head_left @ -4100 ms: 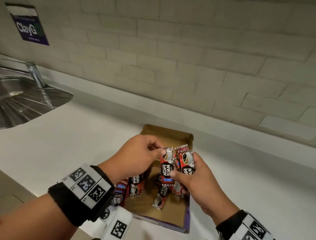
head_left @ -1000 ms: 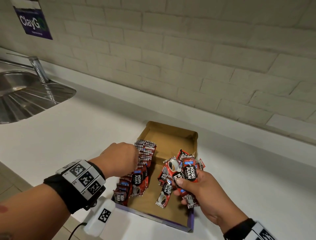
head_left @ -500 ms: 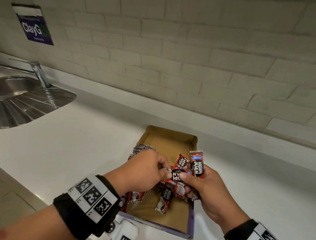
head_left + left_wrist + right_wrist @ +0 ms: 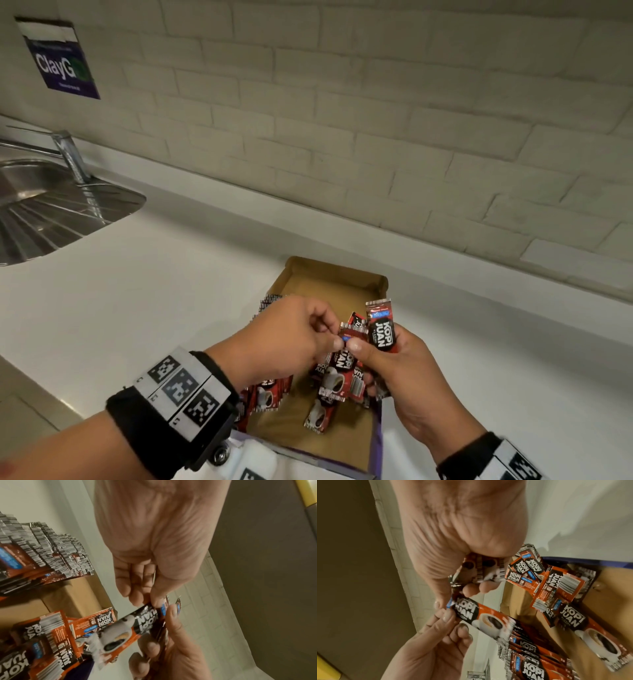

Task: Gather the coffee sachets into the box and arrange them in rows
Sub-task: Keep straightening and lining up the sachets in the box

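smooth white counter (image 4: 144, 301), glossy sachets (image 4: 346, 373)

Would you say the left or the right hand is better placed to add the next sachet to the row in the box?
Left, probably. The left hand already pinches one sachet by its end and is nearer the row along the box's left side; the right hand grips a bundle.

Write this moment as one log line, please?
left hand: pinching sachet | right hand: holding bunch | box: row at left
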